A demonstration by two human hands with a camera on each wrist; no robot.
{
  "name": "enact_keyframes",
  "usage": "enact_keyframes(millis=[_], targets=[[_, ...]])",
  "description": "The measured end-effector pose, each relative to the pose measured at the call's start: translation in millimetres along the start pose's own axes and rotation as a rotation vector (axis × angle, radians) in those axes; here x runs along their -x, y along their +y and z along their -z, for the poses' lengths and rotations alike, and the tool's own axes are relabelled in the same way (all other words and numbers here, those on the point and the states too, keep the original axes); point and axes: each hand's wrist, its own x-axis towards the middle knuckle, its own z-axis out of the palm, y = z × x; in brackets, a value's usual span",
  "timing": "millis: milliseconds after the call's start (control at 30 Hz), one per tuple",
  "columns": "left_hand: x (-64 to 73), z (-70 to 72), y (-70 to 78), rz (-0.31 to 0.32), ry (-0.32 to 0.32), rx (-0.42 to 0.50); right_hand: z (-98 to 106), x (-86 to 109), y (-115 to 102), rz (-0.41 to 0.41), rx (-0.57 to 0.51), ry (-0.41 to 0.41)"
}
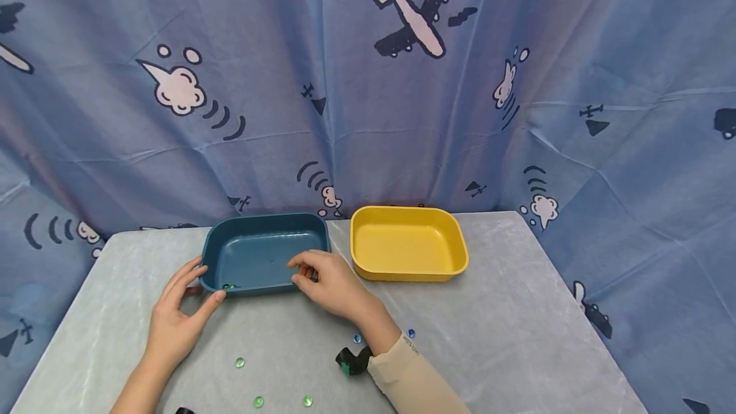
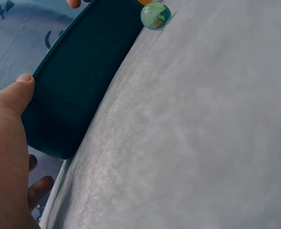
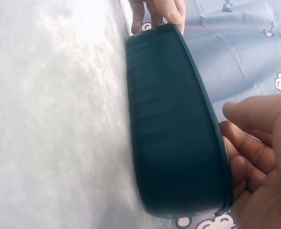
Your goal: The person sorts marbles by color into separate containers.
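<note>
"Where's the blue tray [image 1: 261, 259]?"

"From my end, I have it at the back of the desk [image 1: 494, 318], left of the yellow tray [image 1: 408, 245], with green beads [image 1: 231, 286] in its near left corner."

"And the hands?"

"I see the left hand [image 1: 178, 321] spread around that corner, thumb on the rim. The right hand [image 1: 332, 281] curls its fingers over the tray's near right part; I can't tell whether they hold anything."
</note>
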Motion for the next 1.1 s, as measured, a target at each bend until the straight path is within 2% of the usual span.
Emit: enact_keyframes(millis=[267, 633, 833, 1100], targets=[[0.6, 0.0, -0.9, -0.005, 0.001, -0.002, 1, 2.1, -1, -0.019, -0.019, -0.010], [0.1, -0.5, -0.8, -0.007, -0.003, -0.005, 4, 2.2, -4, 0.005, -0.021, 0.004], [-0.1, 0.4, -1.3, -0.010, -0.005, -0.005, 3, 2.7, -14, 0.045, -0.021, 0.010], [0.2, 0.3, -2.3, -0.011, -0.008, -0.005, -6, 1.4, -27, 0.103, -0.012, -0.049]])
